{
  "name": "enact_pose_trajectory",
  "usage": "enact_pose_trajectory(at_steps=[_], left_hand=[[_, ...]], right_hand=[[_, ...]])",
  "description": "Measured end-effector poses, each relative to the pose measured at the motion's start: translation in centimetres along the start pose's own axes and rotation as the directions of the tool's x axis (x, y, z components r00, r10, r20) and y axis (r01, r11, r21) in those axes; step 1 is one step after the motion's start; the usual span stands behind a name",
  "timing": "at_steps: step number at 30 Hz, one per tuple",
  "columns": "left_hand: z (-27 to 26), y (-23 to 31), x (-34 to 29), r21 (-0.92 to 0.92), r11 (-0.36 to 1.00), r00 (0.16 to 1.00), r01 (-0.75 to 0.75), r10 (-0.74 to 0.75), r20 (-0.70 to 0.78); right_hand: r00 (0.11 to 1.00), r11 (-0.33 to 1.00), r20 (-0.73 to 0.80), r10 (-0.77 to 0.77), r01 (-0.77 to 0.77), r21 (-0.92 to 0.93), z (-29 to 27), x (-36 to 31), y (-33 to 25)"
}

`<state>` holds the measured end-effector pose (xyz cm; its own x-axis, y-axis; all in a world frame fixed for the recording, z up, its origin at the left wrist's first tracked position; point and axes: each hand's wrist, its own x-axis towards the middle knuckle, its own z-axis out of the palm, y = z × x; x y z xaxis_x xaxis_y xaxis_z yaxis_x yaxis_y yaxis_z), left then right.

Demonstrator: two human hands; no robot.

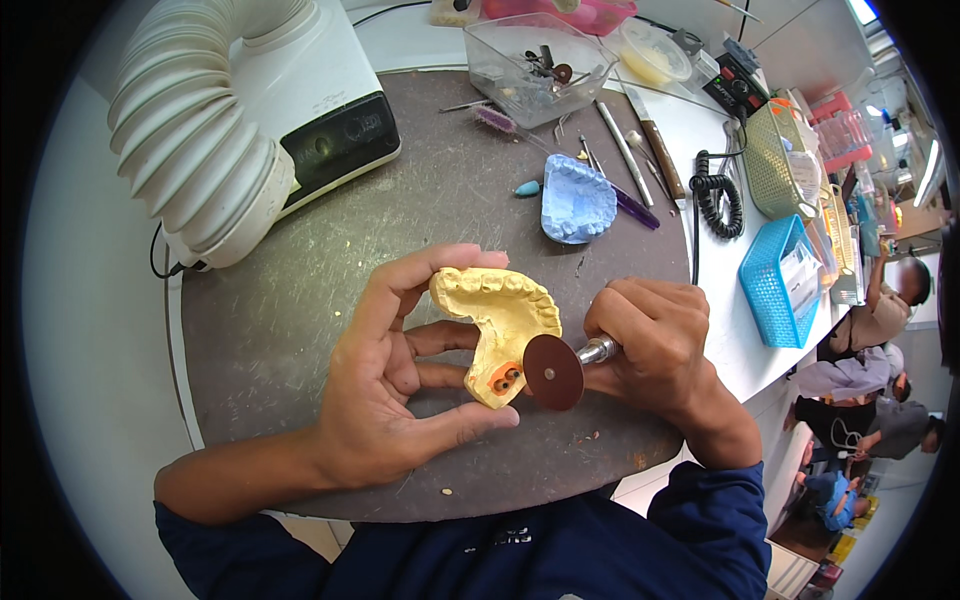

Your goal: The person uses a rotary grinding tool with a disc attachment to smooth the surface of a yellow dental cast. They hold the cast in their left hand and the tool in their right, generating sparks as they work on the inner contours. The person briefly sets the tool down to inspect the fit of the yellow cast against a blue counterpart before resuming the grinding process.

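A yellow dental cast (513, 318) is held between the thumb and fingers of my left hand (395, 370), above the dark work surface. The cast is horseshoe-shaped with a row of teeth along its far and right edges. Near its lower end is an orange patch (507, 378) with dark holes. My right hand (655, 345) is wrapped round a metal rotary handpiece (598, 349), with a brown cutting disc (553, 373) at its tip. The disc stands right beside the cast's lower right edge; I cannot tell whether they touch. Whether it spins is not clear.
A blue dental cast (579, 201) lies beyond my hands, near a knife (655, 145) and several slim tools. Far left stands a white machine with a ribbed hose (190, 130). A clear bin (530, 90) sits at the back; a blue basket (780, 282) stands right. People are farther off.
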<state>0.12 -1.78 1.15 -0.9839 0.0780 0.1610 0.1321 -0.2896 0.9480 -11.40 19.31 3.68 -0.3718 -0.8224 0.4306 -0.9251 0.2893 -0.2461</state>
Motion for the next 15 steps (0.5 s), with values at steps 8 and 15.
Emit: enact_pose_trajectory(at_steps=[8,15], left_hand=[[0.04,-0.12,0.01,-0.015,1.0,1.0,0.003,-0.003,0.004],[-0.05,-0.21,0.01,-0.002,1.0,1.0,-0.004,0.004,0.013]], right_hand=[[1.0,0.999,-0.029,0.005,-0.004,0.033,0.37,-0.3,0.29],[1.0,1.0,-0.003,0.007,-0.007,0.016,0.31,-0.36,0.3]])
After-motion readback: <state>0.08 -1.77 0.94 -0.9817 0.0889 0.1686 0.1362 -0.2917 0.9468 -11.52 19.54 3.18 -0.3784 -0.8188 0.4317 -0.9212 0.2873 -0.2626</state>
